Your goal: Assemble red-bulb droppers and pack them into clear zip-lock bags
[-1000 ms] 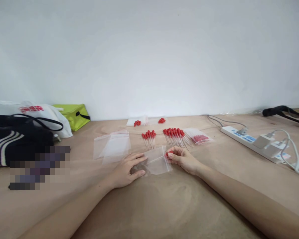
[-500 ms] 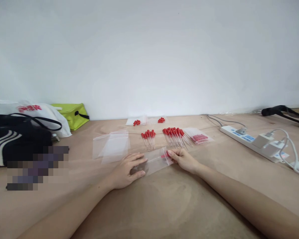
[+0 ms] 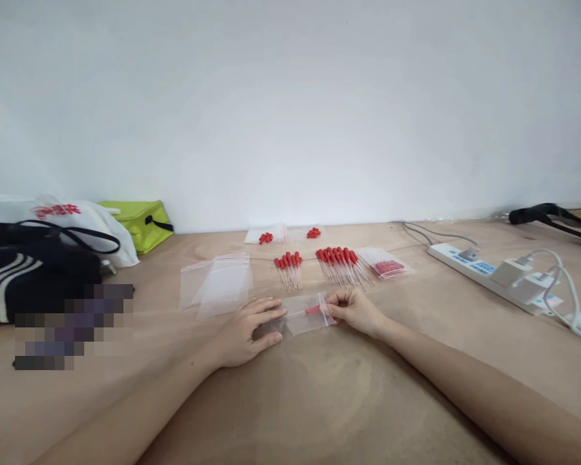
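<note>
A clear zip-lock bag (image 3: 297,323) lies on the table between my hands. Inside it is a dropper (image 3: 314,309) with a red bulb at the right and a thin clear tube pointing left. My left hand (image 3: 252,332) rests on the bag's left end, fingers stretched and apart. At the bag's mouth my right hand (image 3: 351,312) is closed in a pinch on the edge, just right of the red bulb. Behind the bag lie a small row of red-bulbed droppers (image 3: 288,261) and a larger row (image 3: 339,258). Flat zip-lock bags (image 3: 223,284) are stacked to the left.
A filled bag with red bulbs (image 3: 387,266) lies right of the rows. Loose red bulbs (image 3: 266,238) rest on bags near the wall. A power strip (image 3: 484,274) with chargers and cables stands right. At left are a black bag (image 3: 39,278) and a green box (image 3: 145,226).
The red-bulbed dropper has slid left, deeper into the bag, and the bag's mouth now lies flatter. My right hand has shifted its pinch slightly; my left hand stays put.
</note>
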`<state>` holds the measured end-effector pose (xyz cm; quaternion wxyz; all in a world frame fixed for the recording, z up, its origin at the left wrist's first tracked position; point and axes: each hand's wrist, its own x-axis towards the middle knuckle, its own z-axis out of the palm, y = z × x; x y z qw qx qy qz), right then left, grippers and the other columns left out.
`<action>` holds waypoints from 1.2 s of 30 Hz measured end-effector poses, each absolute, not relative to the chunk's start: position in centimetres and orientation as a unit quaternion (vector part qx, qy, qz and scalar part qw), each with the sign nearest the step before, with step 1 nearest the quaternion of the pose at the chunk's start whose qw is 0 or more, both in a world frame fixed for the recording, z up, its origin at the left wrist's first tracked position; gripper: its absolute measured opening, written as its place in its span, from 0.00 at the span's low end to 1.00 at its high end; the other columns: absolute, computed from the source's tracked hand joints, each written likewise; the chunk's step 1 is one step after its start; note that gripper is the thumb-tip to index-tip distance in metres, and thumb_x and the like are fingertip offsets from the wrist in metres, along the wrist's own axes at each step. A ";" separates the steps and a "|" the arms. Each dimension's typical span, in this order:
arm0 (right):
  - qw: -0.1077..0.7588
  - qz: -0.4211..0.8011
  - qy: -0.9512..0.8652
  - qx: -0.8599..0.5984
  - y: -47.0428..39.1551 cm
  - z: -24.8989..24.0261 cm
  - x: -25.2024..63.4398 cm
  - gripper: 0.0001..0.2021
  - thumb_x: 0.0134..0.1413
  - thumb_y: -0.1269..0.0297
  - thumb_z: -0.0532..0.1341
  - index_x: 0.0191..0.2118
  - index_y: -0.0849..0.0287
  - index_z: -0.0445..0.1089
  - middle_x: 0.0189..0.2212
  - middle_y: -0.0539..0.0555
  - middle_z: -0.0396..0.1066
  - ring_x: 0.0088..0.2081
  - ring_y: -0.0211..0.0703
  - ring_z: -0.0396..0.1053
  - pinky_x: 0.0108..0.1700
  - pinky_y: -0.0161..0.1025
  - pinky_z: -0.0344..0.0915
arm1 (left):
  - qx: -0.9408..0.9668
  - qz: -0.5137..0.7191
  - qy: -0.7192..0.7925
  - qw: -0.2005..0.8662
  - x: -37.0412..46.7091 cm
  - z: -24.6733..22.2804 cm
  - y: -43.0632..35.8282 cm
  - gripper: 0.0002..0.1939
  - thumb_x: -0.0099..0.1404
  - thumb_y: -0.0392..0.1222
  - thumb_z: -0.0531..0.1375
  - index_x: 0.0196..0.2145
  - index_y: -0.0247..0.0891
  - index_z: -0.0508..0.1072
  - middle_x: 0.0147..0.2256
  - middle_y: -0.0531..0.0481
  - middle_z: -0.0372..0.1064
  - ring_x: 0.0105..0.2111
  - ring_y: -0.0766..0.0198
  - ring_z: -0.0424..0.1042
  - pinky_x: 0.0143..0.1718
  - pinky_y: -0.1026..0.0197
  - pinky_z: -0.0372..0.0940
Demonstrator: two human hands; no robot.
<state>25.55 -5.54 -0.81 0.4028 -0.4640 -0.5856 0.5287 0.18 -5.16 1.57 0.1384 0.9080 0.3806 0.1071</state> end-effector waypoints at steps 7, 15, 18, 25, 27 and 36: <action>0.401 0.558 -0.584 -0.433 -6.2 -1.1 25.2 0.16 0.31 0.54 0.66 0.26 0.60 0.71 0.21 0.48 0.69 0.23 0.32 0.62 0.28 0.33 0.60 | 0.910 0.114 0.371 0.148 0.1 1.6 -5.2 0.22 0.60 0.51 0.53 0.51 0.47 0.63 0.55 0.49 0.55 0.55 0.55 0.53 0.55 0.48 0.48; 0.419 0.567 -0.542 -0.457 -6.3 -0.8 24.6 0.16 0.26 0.56 0.69 0.18 0.61 0.64 0.12 0.45 0.62 0.14 0.30 0.57 0.19 0.31 0.56 | 0.919 0.096 0.351 0.150 0.1 1.7 -5.2 0.23 0.60 0.52 0.52 0.52 0.46 0.61 0.56 0.50 0.54 0.56 0.56 0.51 0.55 0.49 0.49; 0.419 0.551 -0.556 -0.460 -6.3 -0.9 24.6 0.17 0.25 0.57 0.69 0.16 0.60 0.62 0.12 0.44 0.60 0.14 0.30 0.56 0.18 0.31 0.55 | 0.919 0.102 0.348 0.154 0.0 1.5 -5.2 0.22 0.61 0.51 0.52 0.52 0.48 0.61 0.56 0.51 0.54 0.56 0.56 0.52 0.55 0.48 0.49; 0.348 0.543 -0.629 -0.434 -6.1 -1.0 25.4 0.13 0.33 0.54 0.65 0.22 0.59 0.69 0.14 0.45 0.62 0.17 0.30 0.57 0.21 0.31 0.57 | 0.916 0.120 0.347 0.164 0.0 1.5 -5.1 0.22 0.59 0.51 0.54 0.51 0.49 0.62 0.55 0.51 0.55 0.55 0.55 0.53 0.55 0.48 0.49; 0.360 0.498 -0.648 -0.451 -5.9 -0.9 25.7 0.11 0.37 0.56 0.63 0.23 0.59 0.69 0.15 0.46 0.62 0.18 0.31 0.57 0.22 0.32 0.56 | 0.916 0.114 0.348 0.162 0.1 1.6 -5.2 0.22 0.60 0.51 0.53 0.52 0.49 0.62 0.55 0.51 0.55 0.55 0.56 0.53 0.55 0.48 0.49; 0.258 0.033 -0.627 -0.734 -0.6 2.1 30.3 0.10 0.46 0.71 0.53 0.35 0.62 0.68 0.34 0.60 0.70 0.37 0.46 0.67 0.37 0.38 0.60 | 0.915 0.093 0.361 0.156 0.0 1.8 -5.5 0.22 0.60 0.53 0.52 0.52 0.50 0.62 0.56 0.51 0.53 0.56 0.54 0.51 0.55 0.47 0.48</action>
